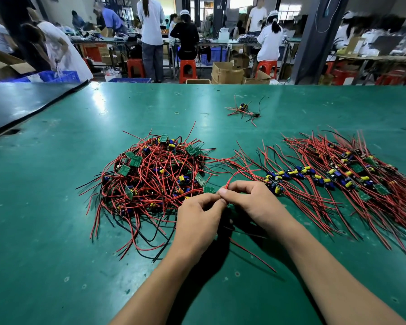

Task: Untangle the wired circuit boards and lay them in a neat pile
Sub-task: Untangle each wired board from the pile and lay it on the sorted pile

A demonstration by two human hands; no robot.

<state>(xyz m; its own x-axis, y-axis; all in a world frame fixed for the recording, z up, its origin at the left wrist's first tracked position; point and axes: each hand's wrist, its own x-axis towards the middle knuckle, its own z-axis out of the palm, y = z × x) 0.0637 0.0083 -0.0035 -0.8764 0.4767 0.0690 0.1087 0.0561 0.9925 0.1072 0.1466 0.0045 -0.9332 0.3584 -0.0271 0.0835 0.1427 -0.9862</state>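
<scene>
Hands together at lower centre, fingertips meeting: right hand (251,202) pinches red wire (236,173) that arcs up and right. Left hand (198,221) curls in at same spot, apparently pinching same wire. Small green board (230,205) peeks between them, mostly hidden. Loose leads (252,254) trail under the wrists.

Handling guess: boards light and rigid, solder joints and upright capacitors (278,189) likely fragile. Wires thin, springy, snag-prone. Best to hold board by its edges and ease leads out one at a time, no yanking on the wire.

Tangle (150,174) sits just left of hands, centre frame, heaped on green surface (56,207). Pile (338,179) lies to the right, boards in a row, wires combed roughly parallel. Stray pair (244,110) farther back, upper centre, well apart. Workers (151,31) beyond, blurred.
</scene>
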